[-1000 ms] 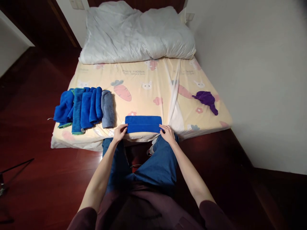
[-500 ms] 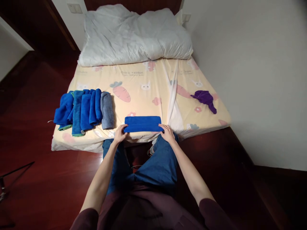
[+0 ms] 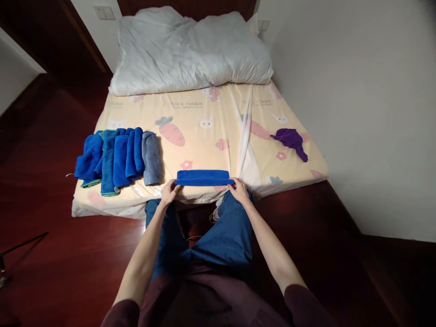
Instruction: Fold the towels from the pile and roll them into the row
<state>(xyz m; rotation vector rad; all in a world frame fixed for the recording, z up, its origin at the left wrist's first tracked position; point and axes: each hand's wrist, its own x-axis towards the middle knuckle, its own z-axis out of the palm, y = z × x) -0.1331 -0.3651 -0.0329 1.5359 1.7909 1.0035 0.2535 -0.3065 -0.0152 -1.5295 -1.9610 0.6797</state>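
A blue towel (image 3: 203, 178) lies as a narrow folded strip near the front edge of the bed, its near part doubled over the far part. My left hand (image 3: 169, 192) pinches the left end of the near fold. At the opposite end, my right hand (image 3: 240, 190) grips the same fold between thumb and fingers. To the left, several rolled or folded blue towels (image 3: 121, 156) lie side by side, and a grey towel roll (image 3: 151, 158) sits at the right of that row.
A crumpled purple cloth (image 3: 290, 141) lies on the right of the bed. A white quilt (image 3: 194, 52) is heaped at the headboard. The patterned bed sheet (image 3: 195, 118) has a raised crease right of centre. A thin dark stand (image 3: 23, 243) is on the floor at left.
The towel's near part has been folded up and away from me, so the strip is narrower. Both hands moved slightly with it and kept their hold on its ends.
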